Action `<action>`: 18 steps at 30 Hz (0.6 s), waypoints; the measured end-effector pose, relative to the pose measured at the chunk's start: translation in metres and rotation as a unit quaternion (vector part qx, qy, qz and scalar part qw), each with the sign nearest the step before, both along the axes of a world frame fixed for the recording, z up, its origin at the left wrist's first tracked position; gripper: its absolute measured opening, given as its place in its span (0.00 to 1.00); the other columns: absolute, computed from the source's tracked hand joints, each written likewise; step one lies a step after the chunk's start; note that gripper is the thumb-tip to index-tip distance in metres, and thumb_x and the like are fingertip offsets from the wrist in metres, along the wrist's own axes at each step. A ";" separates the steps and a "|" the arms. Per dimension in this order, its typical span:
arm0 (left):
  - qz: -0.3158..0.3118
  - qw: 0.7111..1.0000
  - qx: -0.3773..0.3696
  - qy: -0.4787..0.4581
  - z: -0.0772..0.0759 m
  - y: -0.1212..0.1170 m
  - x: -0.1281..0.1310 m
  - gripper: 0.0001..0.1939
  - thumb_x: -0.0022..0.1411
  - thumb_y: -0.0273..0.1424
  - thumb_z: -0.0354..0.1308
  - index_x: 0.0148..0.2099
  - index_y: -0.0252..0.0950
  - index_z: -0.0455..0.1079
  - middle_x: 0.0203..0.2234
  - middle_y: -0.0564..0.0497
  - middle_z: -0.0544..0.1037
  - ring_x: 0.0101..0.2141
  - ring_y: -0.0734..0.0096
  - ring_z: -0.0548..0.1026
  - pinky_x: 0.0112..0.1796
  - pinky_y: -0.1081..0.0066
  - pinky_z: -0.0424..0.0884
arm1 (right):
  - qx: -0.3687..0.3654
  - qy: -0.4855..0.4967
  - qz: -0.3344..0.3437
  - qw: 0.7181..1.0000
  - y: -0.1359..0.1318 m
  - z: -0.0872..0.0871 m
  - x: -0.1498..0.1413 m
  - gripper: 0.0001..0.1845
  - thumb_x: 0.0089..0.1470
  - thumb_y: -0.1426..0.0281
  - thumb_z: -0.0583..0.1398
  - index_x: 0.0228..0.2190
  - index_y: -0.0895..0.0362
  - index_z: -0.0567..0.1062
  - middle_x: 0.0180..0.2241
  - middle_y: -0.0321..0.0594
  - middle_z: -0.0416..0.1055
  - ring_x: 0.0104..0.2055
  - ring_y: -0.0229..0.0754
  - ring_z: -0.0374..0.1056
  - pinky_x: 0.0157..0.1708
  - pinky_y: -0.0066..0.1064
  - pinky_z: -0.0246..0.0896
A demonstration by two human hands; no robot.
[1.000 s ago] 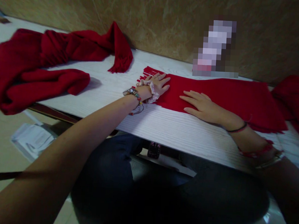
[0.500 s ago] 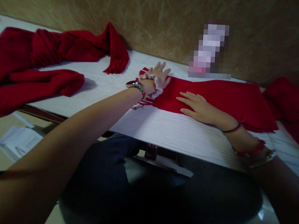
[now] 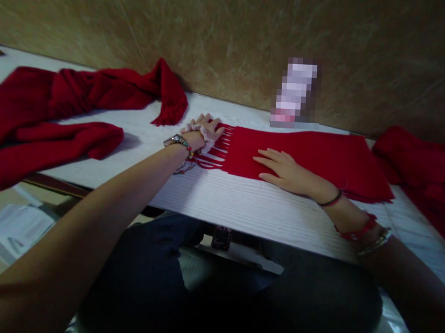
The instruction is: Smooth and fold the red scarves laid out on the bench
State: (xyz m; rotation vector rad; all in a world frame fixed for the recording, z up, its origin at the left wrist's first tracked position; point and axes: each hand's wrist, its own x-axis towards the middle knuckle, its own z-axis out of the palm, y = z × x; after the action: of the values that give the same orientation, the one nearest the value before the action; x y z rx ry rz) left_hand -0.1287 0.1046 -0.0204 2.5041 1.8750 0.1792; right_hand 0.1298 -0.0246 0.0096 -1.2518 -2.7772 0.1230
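A red fringed scarf (image 3: 312,156) lies flat on the white table (image 3: 221,198), its fringe (image 3: 219,146) pointing left. My left hand (image 3: 208,127) rests on the fringe with fingers spread, hiding the outer ends of many strands. On the scarf's body, my right hand (image 3: 282,170) lies palm down, fingers stretched toward the fringe. Neither hand grips anything. A scrunchie (image 3: 207,138) and bracelets circle my left wrist; red and silver bands are on my right.
More red scarves lie in a loose heap (image 3: 35,97) at the left and a pile (image 3: 420,162) at the right. A blurred-out upright object (image 3: 295,93) stands against the brown wall (image 3: 221,42). Below the table edge are my legs and a white object (image 3: 18,228).
My left hand has slid left from the edge of the scarf's body out along the fringe, baring the strands' inner ends. My right hand stays on the scarf. The view has shifted slightly.
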 end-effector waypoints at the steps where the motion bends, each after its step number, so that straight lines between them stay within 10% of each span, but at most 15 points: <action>1: 0.013 1.000 0.013 0.001 0.004 -0.004 0.002 0.27 0.63 0.43 0.38 0.58 0.34 0.56 0.57 0.40 0.56 0.58 0.51 0.52 0.53 0.50 0.51 | 0.004 0.006 0.007 1.000 -0.002 0.001 -0.002 0.27 0.57 0.58 0.48 0.55 0.55 0.61 0.59 0.48 0.53 0.61 0.50 0.45 0.56 0.51 0.45; 10: -0.209 0.977 -0.009 0.051 0.011 -0.009 0.019 0.23 0.65 0.33 0.41 0.60 0.35 0.55 0.59 0.43 0.56 0.59 0.63 0.53 0.56 0.61 0.51 | 0.062 0.000 0.066 0.996 -0.016 0.012 -0.035 0.20 0.57 0.67 0.51 0.47 0.62 0.70 0.50 0.50 0.66 0.52 0.46 0.61 0.51 0.40 0.57; 18: -0.215 0.974 0.017 0.064 0.018 -0.005 0.012 0.24 0.64 0.37 0.42 0.60 0.33 0.56 0.58 0.42 0.57 0.58 0.61 0.55 0.55 0.62 0.53 | 0.052 -0.008 0.071 0.996 -0.009 0.020 -0.080 0.15 0.54 0.73 0.52 0.43 0.62 0.72 0.42 0.49 0.71 0.44 0.46 0.65 0.41 0.36 0.63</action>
State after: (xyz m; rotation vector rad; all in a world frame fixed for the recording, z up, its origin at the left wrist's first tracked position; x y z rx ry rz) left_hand -0.1163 0.0997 -0.0025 2.9277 1.3209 0.0452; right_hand 0.0500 -0.0335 0.0292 -1.0361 -2.8435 -0.0222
